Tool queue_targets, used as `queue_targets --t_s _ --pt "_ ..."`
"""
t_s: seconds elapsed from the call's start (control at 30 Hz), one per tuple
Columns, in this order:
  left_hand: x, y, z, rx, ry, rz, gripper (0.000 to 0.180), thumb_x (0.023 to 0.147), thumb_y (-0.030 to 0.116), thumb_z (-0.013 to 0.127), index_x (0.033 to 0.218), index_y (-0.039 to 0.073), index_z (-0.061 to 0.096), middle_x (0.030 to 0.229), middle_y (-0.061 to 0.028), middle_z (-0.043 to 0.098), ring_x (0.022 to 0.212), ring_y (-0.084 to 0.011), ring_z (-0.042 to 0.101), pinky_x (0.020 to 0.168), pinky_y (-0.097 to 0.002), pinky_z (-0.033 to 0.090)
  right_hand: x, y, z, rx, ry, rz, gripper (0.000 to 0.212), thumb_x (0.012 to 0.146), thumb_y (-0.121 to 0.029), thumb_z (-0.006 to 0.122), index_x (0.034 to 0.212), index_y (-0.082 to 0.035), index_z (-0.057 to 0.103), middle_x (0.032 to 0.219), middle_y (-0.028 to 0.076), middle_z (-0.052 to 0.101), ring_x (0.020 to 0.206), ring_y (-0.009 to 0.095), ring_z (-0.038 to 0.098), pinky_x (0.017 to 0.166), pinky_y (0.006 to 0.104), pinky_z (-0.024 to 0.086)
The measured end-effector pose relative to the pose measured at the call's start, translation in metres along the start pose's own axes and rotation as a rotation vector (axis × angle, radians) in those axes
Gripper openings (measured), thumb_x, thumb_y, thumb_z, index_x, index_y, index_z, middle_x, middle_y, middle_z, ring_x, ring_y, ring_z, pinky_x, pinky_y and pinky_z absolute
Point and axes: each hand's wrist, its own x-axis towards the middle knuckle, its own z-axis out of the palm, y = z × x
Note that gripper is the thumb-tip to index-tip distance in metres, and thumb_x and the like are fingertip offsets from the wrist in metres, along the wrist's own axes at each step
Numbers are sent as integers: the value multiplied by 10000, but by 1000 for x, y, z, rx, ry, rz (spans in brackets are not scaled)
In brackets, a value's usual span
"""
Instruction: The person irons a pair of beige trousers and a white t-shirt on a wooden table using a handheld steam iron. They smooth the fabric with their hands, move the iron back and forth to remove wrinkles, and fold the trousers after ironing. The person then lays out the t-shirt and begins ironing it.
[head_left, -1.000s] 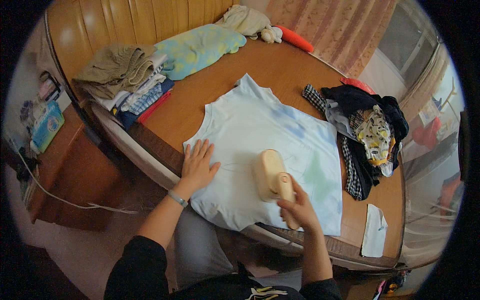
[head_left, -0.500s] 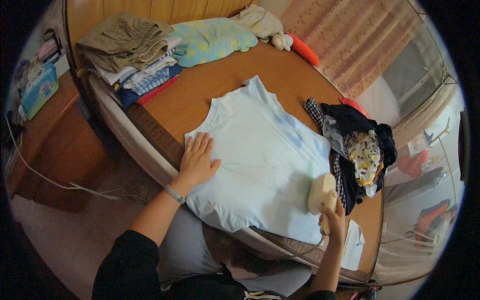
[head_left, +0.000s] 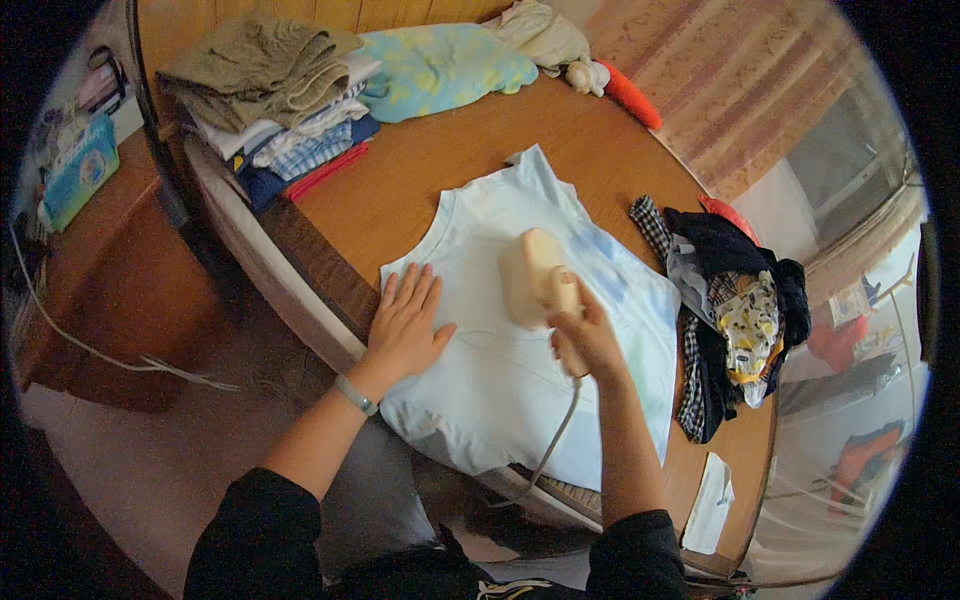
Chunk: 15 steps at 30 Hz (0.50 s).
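A pale blue shirt (head_left: 460,385) lies spread out on the brown surface of the bed (head_left: 400,180). My left hand (head_left: 405,325) rests flat on the shirt's left edge, fingers spread. In my right hand (head_left: 590,335) is a cream handheld garment steamer (head_left: 530,265), gripped by its handle. Its head is over the middle of the shirt; whether it touches the cloth I cannot tell. A grey cord (head_left: 560,435) runs from the handle down over the bed's near edge.
Folded clothes (head_left: 265,75) are stacked at the far left beside a blue-green patterned pillow (head_left: 440,70). A heap of dark and checked clothes (head_left: 740,300) lies to the right, with a small white cloth (head_left: 708,505) nearer me. Netting (head_left: 850,440) hangs along the right side.
My right hand has carried the steamer up and left, from the shirt's lower right to its middle. The left hand stays pressed on the shirt. The whole view has shifted slightly.
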Motion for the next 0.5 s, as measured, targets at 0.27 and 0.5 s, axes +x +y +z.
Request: queue_targets --t_s 0.27,0.5 --pt "2 2 6 -34 54 5 574 840 353 415 1275 -10 318 1356 -187 255 1279 -317 180 1046 -441 96 -12 3 -51 -25 220 -46 663 672 -16 547 1291 -107 329 788 95 535 454 133 496 375 262 444" --pt "5 1 7 83 -34 -7 470 849 320 405 1273 118 383 1361 -122 283 1283 -297 175 1043 -443 91 -87 9 33 118 -69 39 752 704 -15 617 1341 -119 230 787 121 563 457 157 530 383 281 447"
